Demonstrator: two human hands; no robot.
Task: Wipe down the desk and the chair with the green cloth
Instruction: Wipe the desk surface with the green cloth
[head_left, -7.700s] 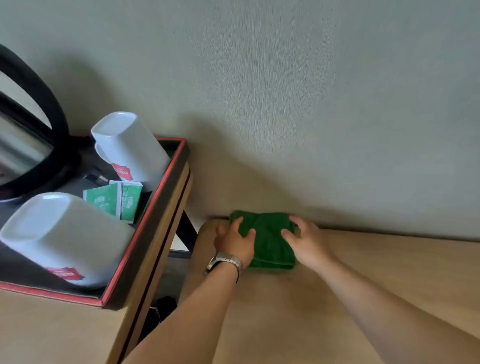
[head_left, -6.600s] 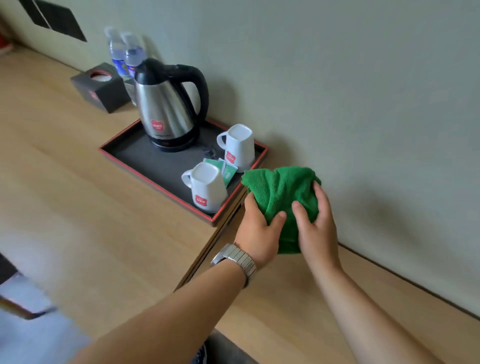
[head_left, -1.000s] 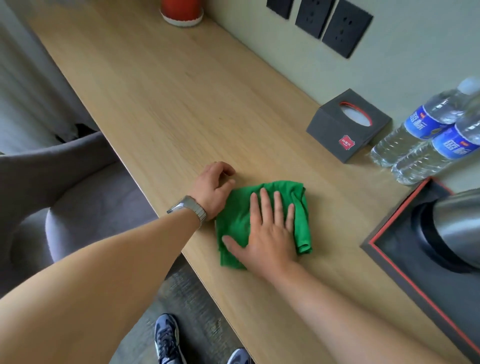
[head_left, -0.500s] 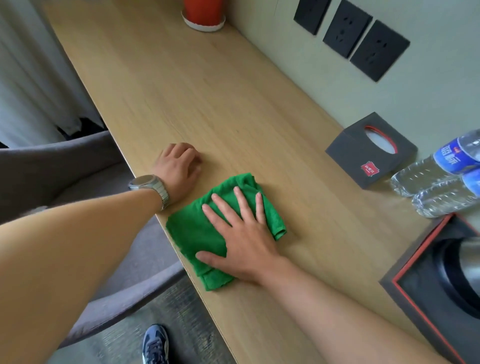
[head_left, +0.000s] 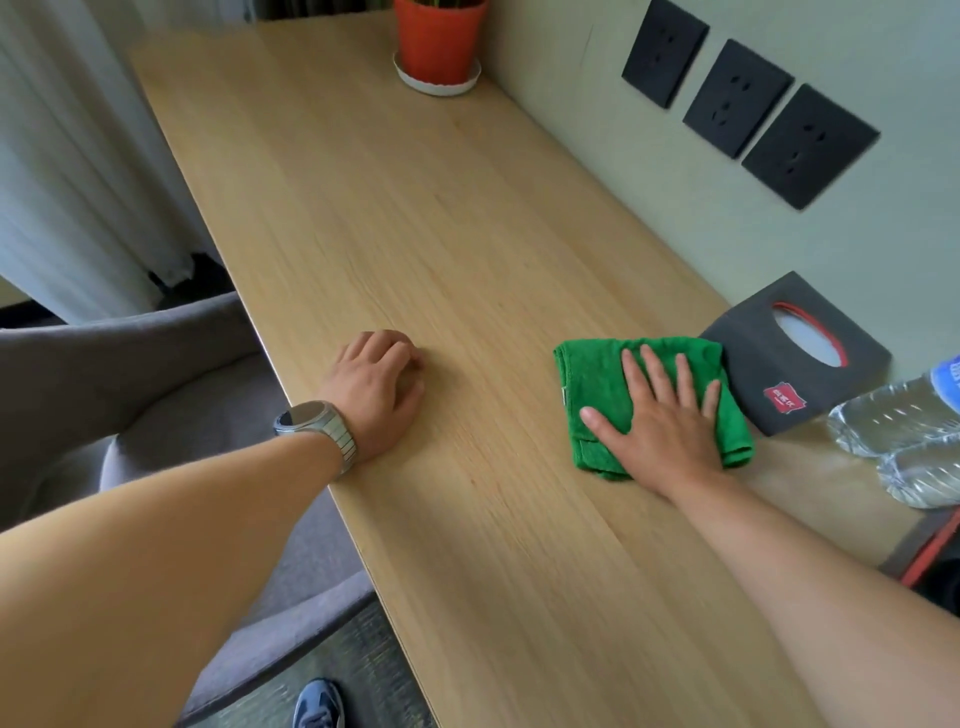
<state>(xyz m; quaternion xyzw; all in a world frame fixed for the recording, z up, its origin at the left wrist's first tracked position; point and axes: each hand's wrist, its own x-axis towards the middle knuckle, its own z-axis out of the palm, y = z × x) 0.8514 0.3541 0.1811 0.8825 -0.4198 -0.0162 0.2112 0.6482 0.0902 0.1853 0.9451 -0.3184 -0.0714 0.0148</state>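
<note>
Green cloth (head_left: 592, 382) slid toward tissue box (head_left: 769, 364), half hidden under right hand (head_left: 670, 421)

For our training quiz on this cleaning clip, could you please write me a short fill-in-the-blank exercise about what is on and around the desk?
1. The right hand presses flat on a cloth whose colour is ____.
2. The left hand rests on the desk, with a ____ on its wrist.
3. The wall behind the desk holds ____ black sockets.

Missing words: green; watch; three.
</note>
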